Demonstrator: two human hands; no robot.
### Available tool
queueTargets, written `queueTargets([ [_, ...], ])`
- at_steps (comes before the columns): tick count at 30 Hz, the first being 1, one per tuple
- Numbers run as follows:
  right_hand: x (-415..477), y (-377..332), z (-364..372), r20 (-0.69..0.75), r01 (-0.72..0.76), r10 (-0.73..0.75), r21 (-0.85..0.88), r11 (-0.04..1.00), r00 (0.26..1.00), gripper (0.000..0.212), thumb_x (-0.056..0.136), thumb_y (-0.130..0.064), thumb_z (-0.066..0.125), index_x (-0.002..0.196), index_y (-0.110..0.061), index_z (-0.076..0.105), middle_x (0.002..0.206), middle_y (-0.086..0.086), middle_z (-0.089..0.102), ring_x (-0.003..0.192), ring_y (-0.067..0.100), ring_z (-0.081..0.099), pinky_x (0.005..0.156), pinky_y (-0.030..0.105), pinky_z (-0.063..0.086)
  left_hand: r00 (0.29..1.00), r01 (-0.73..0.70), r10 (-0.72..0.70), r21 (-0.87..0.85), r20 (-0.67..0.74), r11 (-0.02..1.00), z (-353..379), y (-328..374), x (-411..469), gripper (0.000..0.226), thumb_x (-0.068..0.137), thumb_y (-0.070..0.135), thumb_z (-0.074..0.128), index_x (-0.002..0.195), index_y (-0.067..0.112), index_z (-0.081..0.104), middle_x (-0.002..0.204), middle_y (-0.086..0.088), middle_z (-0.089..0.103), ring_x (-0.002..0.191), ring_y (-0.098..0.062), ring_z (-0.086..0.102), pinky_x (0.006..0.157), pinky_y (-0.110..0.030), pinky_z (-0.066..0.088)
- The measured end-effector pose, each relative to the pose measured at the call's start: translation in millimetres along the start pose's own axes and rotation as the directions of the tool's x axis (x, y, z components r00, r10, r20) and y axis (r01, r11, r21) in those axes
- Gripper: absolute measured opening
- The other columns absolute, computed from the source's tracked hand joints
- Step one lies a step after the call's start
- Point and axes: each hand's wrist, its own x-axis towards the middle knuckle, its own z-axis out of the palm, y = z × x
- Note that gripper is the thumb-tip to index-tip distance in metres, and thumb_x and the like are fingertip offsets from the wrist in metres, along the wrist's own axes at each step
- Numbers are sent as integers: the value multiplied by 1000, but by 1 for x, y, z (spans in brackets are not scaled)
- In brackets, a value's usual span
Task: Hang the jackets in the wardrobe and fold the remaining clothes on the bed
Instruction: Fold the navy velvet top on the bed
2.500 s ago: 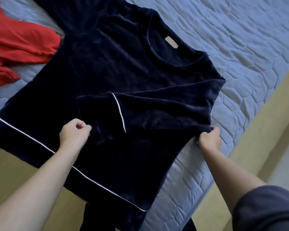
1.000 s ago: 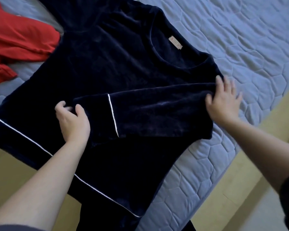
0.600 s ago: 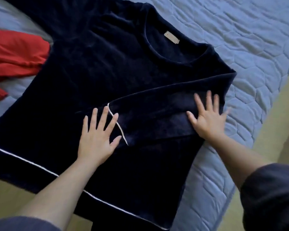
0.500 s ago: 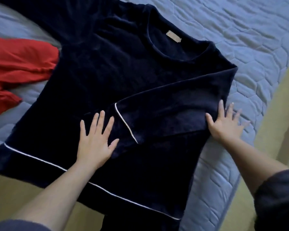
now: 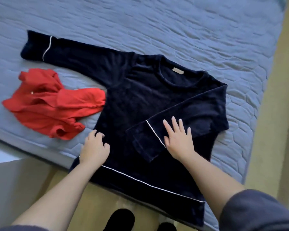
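Fabric: navy top lies flat at the bed's near edge, hem overhanging. Likely soft, limp, light, with a clingy pile; best taken at seam and shoulder. Right hand lies flat and spread on the folded sleeve; left hand pinches the side seam.

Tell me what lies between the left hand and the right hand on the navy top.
Head view: the cuff of the folded-over sleeve, with its white piping, lies between the left hand and the right hand, on the body of the navy top.

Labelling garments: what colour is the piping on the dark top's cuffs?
White piping on the navy top; head view, clearest at the folded cuff.
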Motion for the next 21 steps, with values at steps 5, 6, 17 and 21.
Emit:
queueTargets([
  [5,33,-90,-21,97,178,-178,9,984,979,69,99,-34,40,151,-37,-5,161,1,-10,148,29,-8,116,57,12,976,87,-158,-394,-150,915,-62,-29,72,24,82,3,57,106,4,62,116,-19,54,109,-34,51,98,-35,36],
  [6,51,-111,-29,85,184,-184,9,983,979,69,99,-34,40,151,-37,-5,161,1,-10,148,30,-8,115,58,12,968,92,-183,-435,-172,896,-78,-38,96,24,82,4,57,106,5,62,115,-19,56,108,-33,53,97,-34,35],
  [17,298,-310,-7,28,-115,112,182,976,993,79,91,-50,44,148,-44,-10,159,-1,-21,145,35,-16,101,76,10,905,265,-330,-962,270,-59,-150,-176,395,46,96,23,53,138,9,40,132,-13,48,131,-27,43,101,-37,40],
  [21,322,-306,27,124,-182,167,126,975,978,88,84,-70,38,145,-44,-20,155,-2,-32,143,33,-25,99,78,3,876,248,-398,-962,274,-116,-136,-188,440,47,90,18,61,133,5,48,134,-16,53,120,-26,55,96,-37,49],
])
